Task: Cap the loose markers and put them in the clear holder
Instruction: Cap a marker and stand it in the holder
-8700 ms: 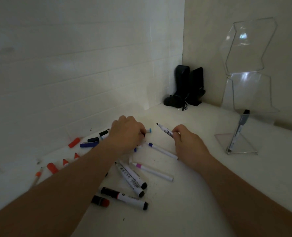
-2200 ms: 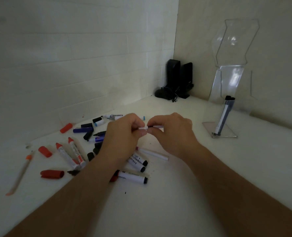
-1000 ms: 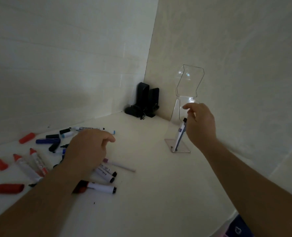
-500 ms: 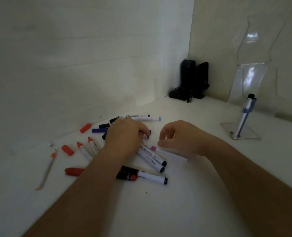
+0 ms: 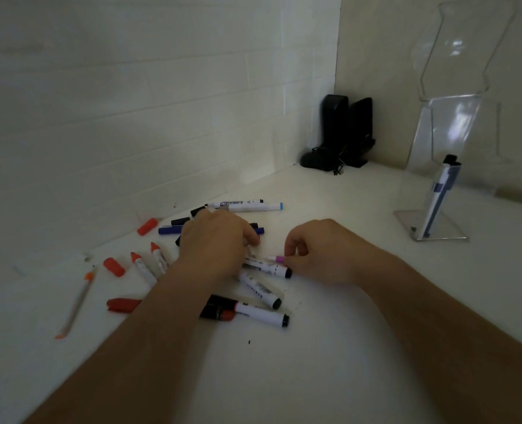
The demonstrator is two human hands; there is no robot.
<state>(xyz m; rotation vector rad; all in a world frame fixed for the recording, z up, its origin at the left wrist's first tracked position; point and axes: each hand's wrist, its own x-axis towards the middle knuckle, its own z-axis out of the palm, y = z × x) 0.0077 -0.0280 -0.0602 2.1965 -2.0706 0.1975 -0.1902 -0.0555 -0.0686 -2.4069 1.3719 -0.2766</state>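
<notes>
Mid-frame, right hand (image 5: 321,252) is pinching the pink-tipped thin white marker (image 5: 276,259), left hand (image 5: 215,240) is curling over the scattered marker pile, grip hidden, clear acrylic holder (image 5: 431,221) standing at right; wrong-colour cap risk, since loose caps are lying mixed.

White counter (image 5: 330,377): scattered markers (image 5: 262,293), loose caps (image 5: 114,266), clear holder (image 5: 431,221), black speakers (image 5: 345,133).

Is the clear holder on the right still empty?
No, the clear holder already has capped markers standing upright in it, leaning against its back panel.
</notes>
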